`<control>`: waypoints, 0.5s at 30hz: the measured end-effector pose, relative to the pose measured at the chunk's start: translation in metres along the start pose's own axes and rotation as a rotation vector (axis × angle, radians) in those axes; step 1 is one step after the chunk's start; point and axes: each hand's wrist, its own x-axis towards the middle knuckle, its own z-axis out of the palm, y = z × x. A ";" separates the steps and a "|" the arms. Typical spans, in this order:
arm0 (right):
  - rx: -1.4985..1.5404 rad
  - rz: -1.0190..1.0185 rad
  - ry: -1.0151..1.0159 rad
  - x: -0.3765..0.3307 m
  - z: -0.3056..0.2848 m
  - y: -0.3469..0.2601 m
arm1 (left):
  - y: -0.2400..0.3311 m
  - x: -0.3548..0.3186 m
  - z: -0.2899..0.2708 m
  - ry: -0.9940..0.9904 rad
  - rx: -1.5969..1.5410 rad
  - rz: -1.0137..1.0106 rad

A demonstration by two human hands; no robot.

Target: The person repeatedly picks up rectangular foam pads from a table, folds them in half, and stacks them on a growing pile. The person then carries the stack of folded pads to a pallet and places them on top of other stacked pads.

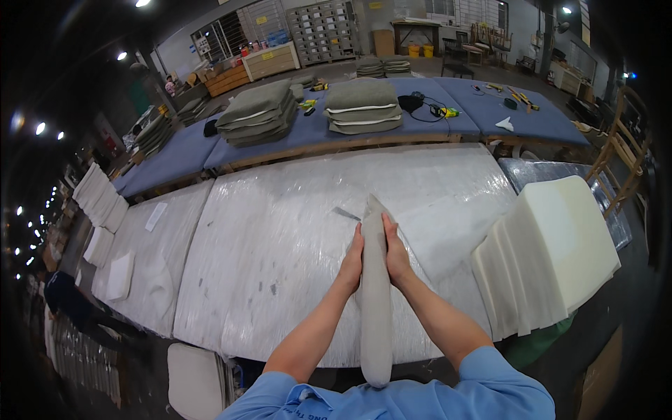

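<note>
A grey fabric-covered cushion (376,301) stands on edge in front of me, its narrow side facing up, one end near my shirt and the other out over the table. My left hand (353,260) presses flat against its left face. Against the right face lies my right hand (397,253), so the cushion is clasped between both palms, fingers pointing away from me. A small grey strip (346,213) lies on the plastic-wrapped table (280,280), just left of the cushion's far end.
A tall stack of cream foam pads (567,238) stands at the table's right. Stacked grey cushions (362,105) and tools (518,98) lie on the blue table (301,136) beyond. White pads (120,276) lie at left, near another person (73,301). A wooden chair frame (623,147) stands far right.
</note>
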 end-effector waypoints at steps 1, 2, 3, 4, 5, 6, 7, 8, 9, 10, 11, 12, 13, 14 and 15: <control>-0.042 -0.045 0.011 0.008 -0.002 0.002 | 0.003 0.009 0.007 -0.020 0.004 0.025; -0.087 -0.089 0.022 0.014 -0.006 0.003 | 0.008 0.019 0.013 -0.058 -0.016 0.019; -0.117 -0.095 0.033 0.015 0.005 0.005 | 0.011 0.023 0.003 -0.060 -0.029 0.015; -0.141 -0.098 0.040 0.014 0.019 0.007 | 0.015 0.024 -0.010 -0.056 -0.035 0.011; -0.165 -0.102 0.046 0.013 0.030 0.008 | 0.018 0.026 -0.023 -0.060 -0.028 -0.005; -0.241 -0.144 0.058 0.012 0.033 0.011 | 0.022 0.029 -0.030 -0.077 -0.025 -0.018; -0.309 -0.193 0.058 0.008 0.039 0.018 | 0.026 0.032 -0.044 -0.087 -0.014 -0.021; -0.374 -0.242 0.055 0.004 0.046 0.025 | 0.032 0.035 -0.059 -0.079 0.069 -0.012; -0.460 -0.291 0.077 0.006 0.044 0.029 | 0.033 0.039 -0.057 -0.102 0.051 -0.040; -0.418 -0.336 0.109 0.014 0.038 0.029 | 0.035 0.042 -0.055 -0.122 0.035 -0.066; -0.335 -0.291 0.138 0.026 0.031 0.028 | 0.038 0.045 -0.054 -0.139 0.021 -0.092; -0.255 -0.237 0.180 0.038 0.023 0.022 | 0.036 0.046 -0.047 -0.161 0.019 -0.097; -0.173 -0.182 0.217 0.050 0.020 0.016 | 0.033 0.046 -0.040 -0.176 0.017 -0.099; -0.202 -0.163 0.263 0.059 0.019 0.012 | 0.032 0.048 -0.034 -0.192 0.015 -0.102; -0.194 -0.168 0.244 0.068 0.022 0.010 | 0.030 0.051 -0.036 -0.207 0.009 -0.081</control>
